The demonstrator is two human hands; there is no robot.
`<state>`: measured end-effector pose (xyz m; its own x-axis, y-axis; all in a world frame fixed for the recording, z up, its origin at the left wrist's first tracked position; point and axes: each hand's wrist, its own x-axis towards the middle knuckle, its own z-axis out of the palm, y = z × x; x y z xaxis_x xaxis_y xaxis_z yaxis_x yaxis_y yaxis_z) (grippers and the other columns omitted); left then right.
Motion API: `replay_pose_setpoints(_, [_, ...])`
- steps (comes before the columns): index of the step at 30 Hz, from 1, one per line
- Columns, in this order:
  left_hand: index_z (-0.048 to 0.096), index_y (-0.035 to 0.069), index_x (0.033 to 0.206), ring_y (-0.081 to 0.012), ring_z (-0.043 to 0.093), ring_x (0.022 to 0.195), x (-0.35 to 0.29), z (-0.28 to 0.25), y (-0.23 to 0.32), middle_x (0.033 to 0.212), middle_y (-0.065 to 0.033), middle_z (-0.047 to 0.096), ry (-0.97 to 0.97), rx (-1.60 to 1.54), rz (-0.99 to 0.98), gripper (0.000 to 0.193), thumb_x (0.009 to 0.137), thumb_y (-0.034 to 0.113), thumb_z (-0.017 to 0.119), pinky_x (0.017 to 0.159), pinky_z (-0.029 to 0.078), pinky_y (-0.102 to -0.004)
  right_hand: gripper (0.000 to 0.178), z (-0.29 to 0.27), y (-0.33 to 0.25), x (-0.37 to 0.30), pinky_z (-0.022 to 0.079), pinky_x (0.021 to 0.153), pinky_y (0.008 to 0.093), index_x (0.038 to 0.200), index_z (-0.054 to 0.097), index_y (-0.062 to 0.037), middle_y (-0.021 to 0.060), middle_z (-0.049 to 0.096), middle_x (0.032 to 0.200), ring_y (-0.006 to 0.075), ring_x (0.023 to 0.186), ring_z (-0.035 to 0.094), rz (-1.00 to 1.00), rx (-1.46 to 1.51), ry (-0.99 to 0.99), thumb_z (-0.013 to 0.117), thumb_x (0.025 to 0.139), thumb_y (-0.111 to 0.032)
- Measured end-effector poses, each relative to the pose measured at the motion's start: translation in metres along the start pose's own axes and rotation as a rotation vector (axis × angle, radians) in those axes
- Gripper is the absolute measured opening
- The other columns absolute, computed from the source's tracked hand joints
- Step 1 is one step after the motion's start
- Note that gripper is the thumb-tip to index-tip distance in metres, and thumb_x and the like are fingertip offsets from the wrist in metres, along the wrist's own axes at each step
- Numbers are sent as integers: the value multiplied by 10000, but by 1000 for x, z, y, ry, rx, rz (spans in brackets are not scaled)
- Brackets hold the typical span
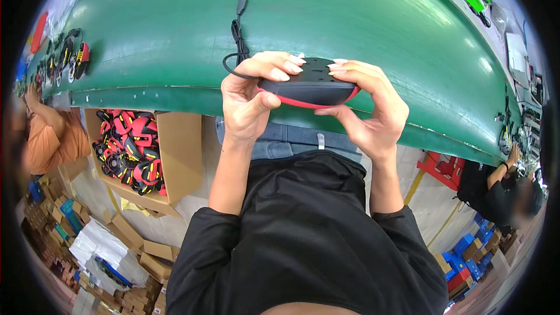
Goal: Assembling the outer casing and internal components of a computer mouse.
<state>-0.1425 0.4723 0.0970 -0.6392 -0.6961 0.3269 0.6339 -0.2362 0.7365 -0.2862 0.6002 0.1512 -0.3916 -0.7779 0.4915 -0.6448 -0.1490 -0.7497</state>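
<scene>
Both my hands grip a black and red wired computer mouse (pixel 312 90) at the near edge of the green work surface. My left hand (pixel 248 93) pinches its left end, fingertips on the black top face and thumb at the lower side. My right hand (pixel 373 102) holds the other end in the same way, its thumb under the red rim. Small holes and slots show in the upward face, which looks like the underside. From its left end a black cable (pixel 237 38) loops round and lies bundled on the green surface, its USB plug (pixel 242 1) pointing away.
An open cardboard box (pixel 181 157) of red, black and yellow mouse parts (pixel 131 151) stands below left. More mice (pixel 73 55) lie at the far left of the green surface (pixel 326 11). Other people work at left (pixel 52 134) and right (pixel 496 181). Boxes crowd the floor.
</scene>
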Motion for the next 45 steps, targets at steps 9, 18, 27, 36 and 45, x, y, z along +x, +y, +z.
replay_pose_setpoints(9, [552,-63,1237,-317,646,1054,0,19,-10,1186,-230,623,110,336,-392,381,942,169,619,879,556,-416,447,-96,75,-26,544,753,285,1154,612,98,148,687,982,165,830,675,863,283,511,711,896,-254])
replay_pose_setpoints(18, [594,-52,1118,-254,674,837,-5,2,-20,965,-165,659,218,241,-408,201,970,76,547,751,587,-378,505,-210,127,-98,452,764,263,1081,729,-23,60,701,932,154,874,623,1212,-357,835,828,730,-372])
replay_pose_setpoints(27, [598,-49,1112,-237,670,802,-4,3,-16,936,-154,654,245,264,-415,195,969,75,550,729,586,-362,431,-199,129,-92,473,853,280,1157,674,-22,93,705,1062,162,950,643,1096,-459,781,750,827,-289])
replay_pose_setpoints(36, [579,-76,1132,-305,671,815,11,38,57,946,-223,666,46,272,-181,261,944,103,552,733,577,-414,277,-68,75,-37,512,815,342,1146,651,-47,108,702,1024,225,930,669,529,-543,582,654,879,-121])
replay_pose_setpoints(45, [337,379,1477,-199,416,1347,29,98,128,1376,251,494,-798,-375,4,500,1002,532,363,851,500,-653,304,32,32,-12,533,778,347,1138,648,-77,75,702,945,228,857,673,217,-113,219,665,838,-32])
